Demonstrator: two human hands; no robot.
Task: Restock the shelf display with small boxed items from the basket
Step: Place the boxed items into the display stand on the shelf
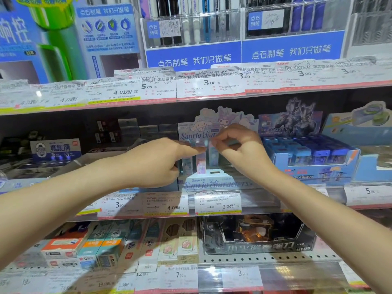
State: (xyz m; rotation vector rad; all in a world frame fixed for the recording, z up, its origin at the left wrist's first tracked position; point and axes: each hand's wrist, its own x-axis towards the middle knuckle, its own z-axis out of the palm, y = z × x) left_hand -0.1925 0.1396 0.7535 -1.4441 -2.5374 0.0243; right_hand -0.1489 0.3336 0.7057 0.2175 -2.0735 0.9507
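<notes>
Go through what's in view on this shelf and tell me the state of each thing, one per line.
Left hand: fingers curled, pinching the top of a small box.
Right hand: fingers pinching the same box.
Small boxes: standing upright in the display.
Sanrio display: open, only partly filled.
Blue display box: open, full.

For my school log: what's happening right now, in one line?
left hand: pinching small box | right hand: pinching same box | place: cartoon display tray, middle shelf

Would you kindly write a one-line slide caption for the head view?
Both hands, left hand and right hand, pinch small boxes above the Sanrio display tray on the middle shelf.
</notes>
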